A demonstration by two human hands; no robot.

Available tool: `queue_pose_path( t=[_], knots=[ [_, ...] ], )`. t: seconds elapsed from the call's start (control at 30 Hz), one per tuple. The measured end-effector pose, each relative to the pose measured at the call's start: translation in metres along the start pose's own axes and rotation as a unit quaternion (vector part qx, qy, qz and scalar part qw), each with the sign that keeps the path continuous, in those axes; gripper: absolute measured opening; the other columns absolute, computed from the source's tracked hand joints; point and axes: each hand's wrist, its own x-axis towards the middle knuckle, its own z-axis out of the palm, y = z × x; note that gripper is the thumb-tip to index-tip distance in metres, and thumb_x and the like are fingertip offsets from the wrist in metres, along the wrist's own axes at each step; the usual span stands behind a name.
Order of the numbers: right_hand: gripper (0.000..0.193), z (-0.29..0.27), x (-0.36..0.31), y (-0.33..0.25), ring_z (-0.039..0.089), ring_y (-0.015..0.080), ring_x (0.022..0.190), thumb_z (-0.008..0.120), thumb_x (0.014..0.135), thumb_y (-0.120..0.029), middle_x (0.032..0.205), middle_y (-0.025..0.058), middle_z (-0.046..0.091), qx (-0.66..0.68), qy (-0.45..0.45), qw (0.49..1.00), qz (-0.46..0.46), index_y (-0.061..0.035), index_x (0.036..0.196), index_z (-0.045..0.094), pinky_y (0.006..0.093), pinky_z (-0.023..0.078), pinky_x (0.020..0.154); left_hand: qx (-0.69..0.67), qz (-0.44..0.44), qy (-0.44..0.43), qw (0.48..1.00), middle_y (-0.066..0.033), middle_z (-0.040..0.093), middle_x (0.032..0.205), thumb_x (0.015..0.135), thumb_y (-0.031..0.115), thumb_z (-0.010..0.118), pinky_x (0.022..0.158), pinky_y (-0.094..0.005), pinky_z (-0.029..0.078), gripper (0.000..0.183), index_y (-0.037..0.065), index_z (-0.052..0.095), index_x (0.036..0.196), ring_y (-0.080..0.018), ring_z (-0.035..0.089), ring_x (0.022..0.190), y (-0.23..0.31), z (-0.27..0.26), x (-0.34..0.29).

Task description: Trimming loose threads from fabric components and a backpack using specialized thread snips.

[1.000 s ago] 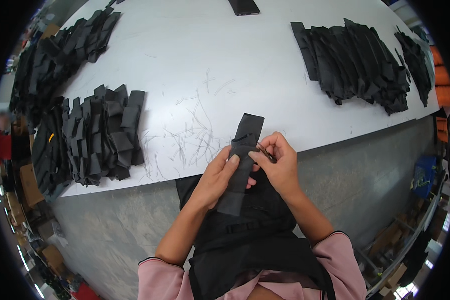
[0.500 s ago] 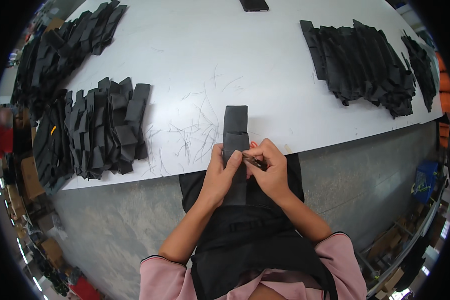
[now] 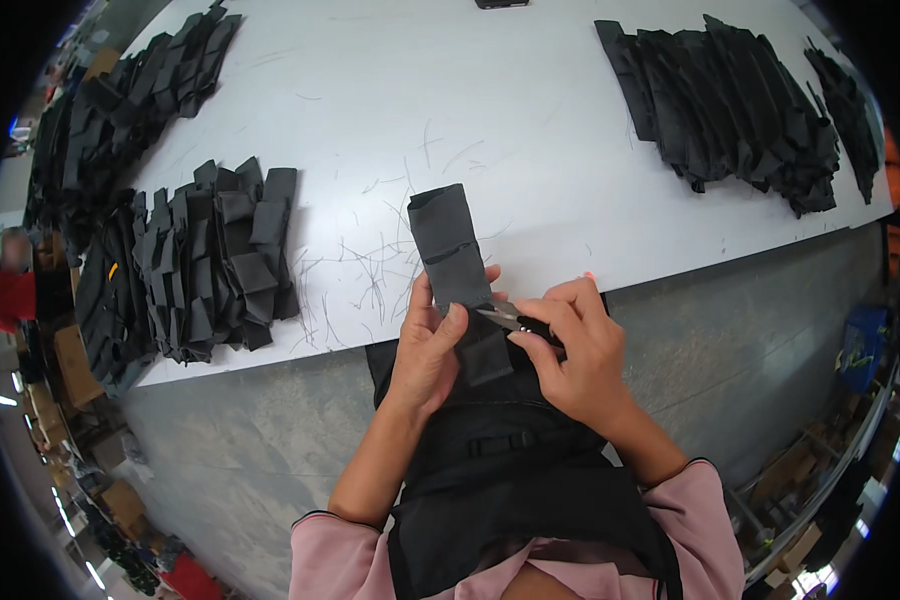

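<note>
A folded black fabric strip [image 3: 448, 240] slants up and to the left over the table's near edge, with seams across it. My left hand [image 3: 423, 355] is closed on its lower part, the thumb on top and fingertips showing past its right edge. In my right hand [image 3: 585, 355] is a pair of small thread snips [image 3: 507, 319], mostly covered by the fingers. Their metal blades point left and lie at the strip's right edge, close to my left thumb. Whether the blades touch a thread is too small to tell.
Loose thread ends [image 3: 365, 275] litter the white table [image 3: 540, 110]. Stacks of black fabric strips lie at the near left [image 3: 215, 260], far left [image 3: 135, 110] and right [image 3: 720, 110]. A dark phone [image 3: 501, 3] sits at the far edge. Someone in red [image 3: 12, 290] is at far left.
The strip's upper end has swung left, so the strip now slants. My right hand has moved right and slightly down, and the snips' blades show more. The view has shifted slightly.
</note>
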Motion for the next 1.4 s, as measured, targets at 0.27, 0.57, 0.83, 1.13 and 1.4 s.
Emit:
queue_pose_path(
  t=[0.27,0.57,0.83,1.13,1.4],
  knots=[
    [0.027,-0.006,0.008,-0.009,0.052,0.0204,0.058,0.073,0.066,-0.007,0.073,0.0052,0.049,-0.095,-0.028,0.994,-0.056,-0.0053,0.091,0.064,0.0306,0.041,0.05,0.036,0.033,0.002,0.999,-0.0178,0.048,0.13,0.087,0.017,0.064,0.099,-0.039,0.041,0.058,0.008,0.032,0.134,-0.0257,0.053,0.114,-0.001,0.004,-0.001],
    [0.025,-0.001,0.004,-0.002,0.048,0.0179,0.052,0.069,0.071,-0.013,0.073,0.0037,0.045,-0.114,-0.008,0.989,-0.09,-0.0046,0.093,0.063,0.0291,0.037,0.046,0.039,0.039,0.012,0.998,-0.0184,0.049,0.13,0.086,0.016,0.064,0.098,-0.0382,0.042,0.057,0.007,0.033,0.133,-0.0253,0.055,0.111,-0.004,0.004,-0.003],
    [0.025,-0.004,0.01,-0.003,0.051,0.0183,0.055,0.073,0.067,-0.01,0.073,0.0043,0.047,-0.065,-0.033,0.995,-0.066,-0.0065,0.09,0.063,0.0296,0.039,0.048,0.054,0.045,0.01,0.997,-0.0182,0.052,0.126,0.088,0.014,0.062,0.092,-0.035,0.047,0.054,0.004,0.033,0.133,-0.0231,0.057,0.107,0.002,0.003,-0.003],
    [0.02,-0.005,0.025,0.007,0.053,0.0212,0.061,0.07,0.07,-0.006,0.08,0.0047,0.049,0.05,-0.156,0.986,-0.028,-0.0075,0.088,0.062,0.0305,0.041,0.052,0.179,-0.101,-0.034,0.978,-0.0118,0.063,0.094,0.093,0.011,0.053,0.074,-0.026,0.051,0.04,-0.005,0.037,0.126,-0.0146,0.063,0.08,0.024,-0.01,-0.012],
    [0.021,-0.005,0.029,0.01,0.055,0.0211,0.065,0.068,0.071,-0.004,0.082,0.0052,0.049,0.101,-0.215,0.97,-0.049,-0.0062,0.091,0.062,0.0308,0.043,0.054,0.242,-0.133,-0.083,0.957,-0.0093,0.063,0.088,0.093,0.011,0.053,0.072,-0.024,0.05,0.038,-0.006,0.041,0.124,-0.0123,0.063,0.078,0.035,-0.01,-0.014]
  ],
)
